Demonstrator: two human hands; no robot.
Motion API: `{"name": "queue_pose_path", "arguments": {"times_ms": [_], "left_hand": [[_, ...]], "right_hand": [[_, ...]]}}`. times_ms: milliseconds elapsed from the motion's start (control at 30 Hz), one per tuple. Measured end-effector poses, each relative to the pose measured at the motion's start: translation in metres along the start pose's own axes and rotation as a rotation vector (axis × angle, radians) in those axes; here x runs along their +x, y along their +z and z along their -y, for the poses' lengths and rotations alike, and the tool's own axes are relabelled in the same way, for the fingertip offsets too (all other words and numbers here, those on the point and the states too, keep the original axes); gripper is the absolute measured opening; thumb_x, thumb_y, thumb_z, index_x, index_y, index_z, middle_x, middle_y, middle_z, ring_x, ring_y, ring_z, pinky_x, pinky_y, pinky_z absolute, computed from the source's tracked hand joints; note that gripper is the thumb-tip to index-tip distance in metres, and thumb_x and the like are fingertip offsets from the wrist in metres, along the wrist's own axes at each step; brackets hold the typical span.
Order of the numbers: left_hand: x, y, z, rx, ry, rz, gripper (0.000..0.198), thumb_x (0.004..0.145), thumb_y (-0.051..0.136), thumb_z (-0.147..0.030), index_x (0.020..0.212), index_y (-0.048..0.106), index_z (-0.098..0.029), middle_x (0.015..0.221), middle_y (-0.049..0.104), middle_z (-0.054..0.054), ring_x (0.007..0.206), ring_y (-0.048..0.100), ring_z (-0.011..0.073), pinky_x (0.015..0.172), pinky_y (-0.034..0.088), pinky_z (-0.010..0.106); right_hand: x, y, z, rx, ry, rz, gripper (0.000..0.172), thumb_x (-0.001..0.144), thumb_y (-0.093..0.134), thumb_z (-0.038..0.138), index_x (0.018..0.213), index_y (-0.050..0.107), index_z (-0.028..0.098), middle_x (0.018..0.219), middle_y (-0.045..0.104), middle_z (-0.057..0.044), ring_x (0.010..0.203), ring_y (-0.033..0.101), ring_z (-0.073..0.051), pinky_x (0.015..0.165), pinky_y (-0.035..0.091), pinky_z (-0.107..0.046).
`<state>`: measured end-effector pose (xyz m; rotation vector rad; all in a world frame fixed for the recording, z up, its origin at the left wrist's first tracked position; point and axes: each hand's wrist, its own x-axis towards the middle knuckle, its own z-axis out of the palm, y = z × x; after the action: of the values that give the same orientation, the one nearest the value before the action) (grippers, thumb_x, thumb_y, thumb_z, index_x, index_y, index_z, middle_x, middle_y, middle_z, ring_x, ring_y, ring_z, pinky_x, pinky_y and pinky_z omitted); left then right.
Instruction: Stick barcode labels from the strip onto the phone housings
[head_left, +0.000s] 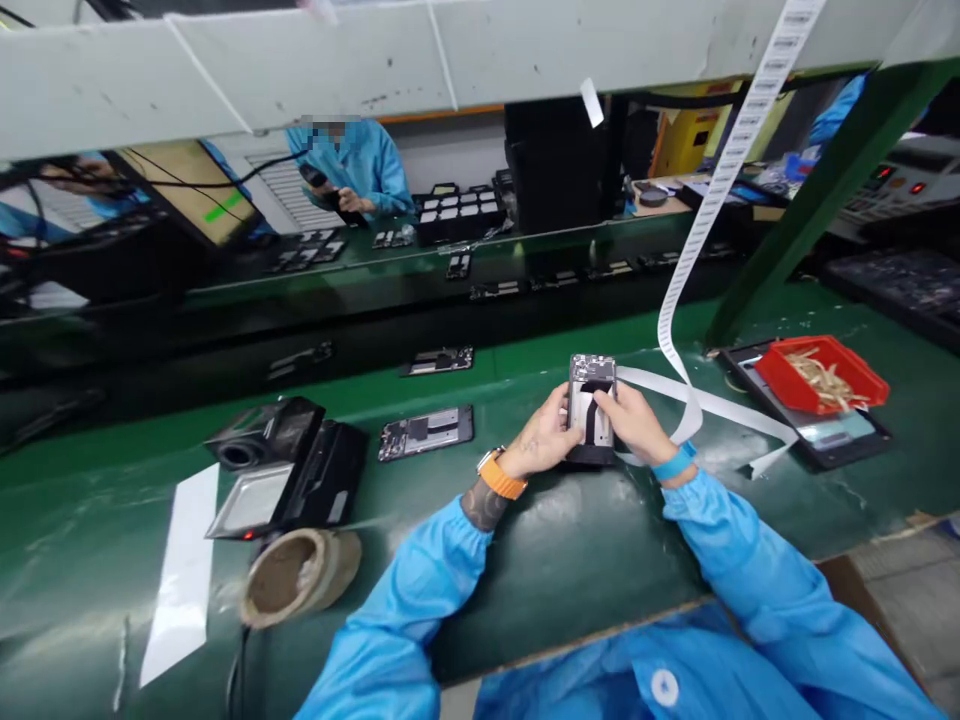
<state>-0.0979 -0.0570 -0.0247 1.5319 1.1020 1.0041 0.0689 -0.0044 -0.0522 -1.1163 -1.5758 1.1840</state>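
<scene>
An opened smartphone (592, 375), its circuit board showing at the top and a black strip down its pale middle, is held upright over the green bench. My left hand (541, 432) grips its left edge, the thumb lying across the lower front. On the opposite edge, my right hand (637, 422) also grips it, with the thumb on the black strip. The fingers behind the phone are hidden. Left of my hands, a second opened phone (427, 433) lies flat on the bench. Behind my right hand curls a long strip of barcode labels (720, 405).
A red tray (847, 370) of small pale pieces rests on a black tray (832, 455) at right. To the left stand a black scanner-like device (281, 470), a cardboard tube (300, 580) and a white sheet (180, 575). Beyond a conveyor with phones, a co-worker (360, 170) handles a dark object.
</scene>
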Motion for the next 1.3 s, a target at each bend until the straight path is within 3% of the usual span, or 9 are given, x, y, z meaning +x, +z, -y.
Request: {"name": "queue_pose_path", "arguments": {"times_ms": [67, 200, 367, 567, 700, 867, 1000, 1167, 1300], "left_hand": [[0.002, 0.002, 0.008, -0.140, -0.096, -0.052, 0.066, 0.075, 0.068, -0.021, 0.137, 0.046, -0.016, 0.115, 0.067, 0.011, 0.093, 0.069, 0.0223, 0.082, 0.056, 0.036], [0.015, 0.020, 0.013, -0.305, -0.151, -0.360, 0.040, 0.072, 0.080, -0.029, 0.105, 0.065, -0.014, 0.099, 0.071, 0.008, 0.086, 0.066, 0.0180, 0.080, 0.053, 0.030], [0.025, 0.018, 0.002, -0.877, -0.303, -0.414, 0.042, 0.067, 0.087, -0.037, 0.093, 0.065, -0.013, 0.080, 0.070, 0.004, 0.066, 0.065, 0.0146, 0.066, 0.053, 0.029], [0.016, 0.010, -0.011, -0.923, -0.318, -0.281, 0.044, 0.068, 0.087, -0.037, 0.097, 0.065, -0.012, 0.077, 0.071, 0.004, 0.063, 0.067, 0.0169, 0.064, 0.054, 0.030], [0.012, 0.012, -0.013, -0.903, -0.339, -0.216, 0.058, 0.071, 0.086, -0.048, 0.111, 0.064, -0.013, 0.091, 0.074, 0.009, 0.075, 0.071, 0.0216, 0.071, 0.057, 0.034], [0.009, 0.015, -0.011, -0.897, -0.463, -0.016, 0.080, 0.080, 0.051, -0.086, 0.108, 0.069, -0.013, 0.087, 0.074, 0.012, 0.081, 0.072, 0.0267, 0.069, 0.058, 0.035], [0.007, 0.019, -0.010, -0.872, -0.445, 0.072, 0.090, 0.077, 0.038, -0.094, 0.105, 0.070, -0.015, 0.087, 0.074, 0.012, 0.085, 0.072, 0.0281, 0.072, 0.058, 0.036], [0.009, 0.022, -0.008, -0.916, -0.429, 0.019, 0.088, 0.079, 0.036, -0.093, 0.103, 0.070, -0.014, 0.089, 0.074, 0.013, 0.089, 0.071, 0.0298, 0.077, 0.057, 0.039], [0.015, 0.009, -0.007, -0.998, -0.494, -0.239, 0.090, 0.081, 0.024, -0.093, 0.096, 0.067, -0.015, 0.088, 0.073, 0.014, 0.086, 0.071, 0.0298, 0.074, 0.058, 0.042]], "right_hand": [[-0.003, -0.005, 0.001, -0.032, 0.024, 0.023, 0.039, 0.094, 0.052, 0.053, 0.094, 0.066, 0.017, 0.080, 0.071, -0.004, 0.083, 0.066, -0.023, 0.074, 0.054, -0.033], [-0.013, -0.009, 0.011, -0.190, -0.044, 0.113, 0.050, 0.101, 0.037, 0.056, 0.077, 0.060, 0.018, 0.071, 0.064, -0.003, 0.071, 0.062, -0.021, 0.065, 0.048, -0.031], [-0.025, -0.010, 0.021, -0.326, -0.259, 0.047, 0.029, 0.096, 0.053, 0.035, 0.120, 0.055, 0.019, 0.093, 0.065, -0.005, 0.072, 0.062, -0.018, 0.067, 0.051, -0.031], [-0.025, -0.008, 0.020, -0.519, -0.507, 0.048, 0.026, 0.096, 0.050, 0.018, 0.120, 0.060, 0.022, 0.105, 0.059, -0.008, 0.082, 0.062, -0.019, 0.079, 0.056, -0.035], [-0.025, -0.010, 0.023, -0.516, -0.498, 0.074, 0.019, 0.098, 0.049, 0.017, 0.109, 0.064, 0.021, 0.099, 0.060, -0.008, 0.088, 0.063, -0.020, 0.080, 0.055, -0.034], [-0.023, -0.021, 0.033, -0.506, -0.440, 0.172, 0.009, 0.094, 0.055, 0.019, 0.090, 0.063, 0.021, 0.092, 0.062, -0.006, 0.084, 0.062, -0.021, 0.077, 0.051, -0.034], [-0.022, -0.023, 0.034, -0.553, -0.415, 0.227, 0.010, 0.095, 0.053, 0.018, 0.089, 0.061, 0.020, 0.091, 0.062, -0.006, 0.083, 0.059, -0.021, 0.077, 0.049, -0.035], [-0.025, -0.020, 0.040, -0.767, -0.457, 0.242, 0.019, 0.100, 0.046, 0.019, 0.084, 0.055, 0.019, 0.087, 0.060, -0.009, 0.084, 0.055, -0.025, 0.079, 0.045, -0.040], [-0.036, -0.030, 0.063, -0.565, -0.457, 0.503, 0.020, 0.101, 0.045, 0.021, 0.082, 0.051, 0.022, 0.089, 0.060, -0.006, 0.082, 0.056, -0.020, 0.078, 0.047, -0.035]]}}
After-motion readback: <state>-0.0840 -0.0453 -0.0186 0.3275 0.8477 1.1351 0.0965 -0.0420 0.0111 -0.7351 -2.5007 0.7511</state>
